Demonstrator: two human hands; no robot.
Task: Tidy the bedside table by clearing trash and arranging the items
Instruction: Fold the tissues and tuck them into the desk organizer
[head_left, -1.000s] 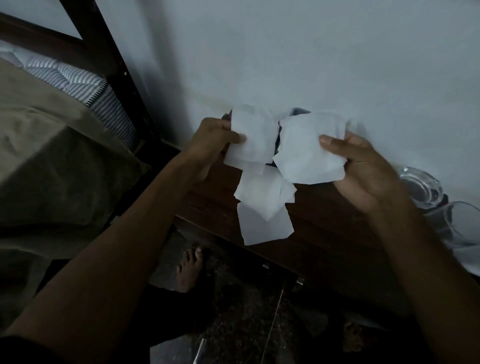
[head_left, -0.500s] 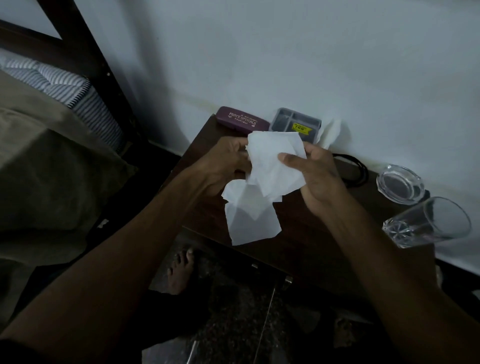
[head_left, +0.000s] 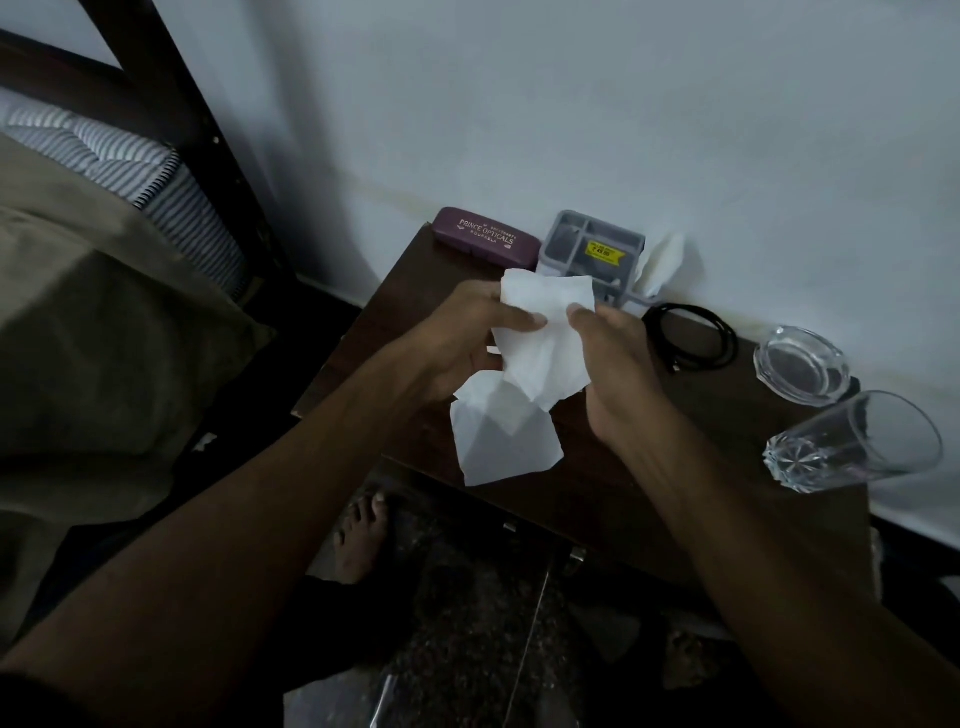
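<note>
Counter: my dark wooden bedside top, against the wall; I judge the tidying is early, since most things on it look unsorted.
Tissues: white crumpled sheets, the trash I am gathering; they hang in the air above the counter's middle, between my two hands, not yet thrown away.
Left hand: my fingers and thumb are curled and pinching the upper left edge of the tissues.
Right hand: my fingers are bent onto the right side of the tissues, pressing the wad against the left hand.
Tumbler: clear glass lying on its side at the right end of the counter; I think it needs standing up.
Glass dish: clear, round, just behind the tumbler.
Cable: black coil near the wall, left to arrange.
Organiser: grey divided tray at the back; its yellow sticker looks like a price, too small for me to read surely.
Spectacle case: maroon, at the back left corner; lid reads "PRINCE OPTICALS", smaller lines unreadable.
Stray tissue: white scrap behind the organiser against the wall, left to clear.
</note>
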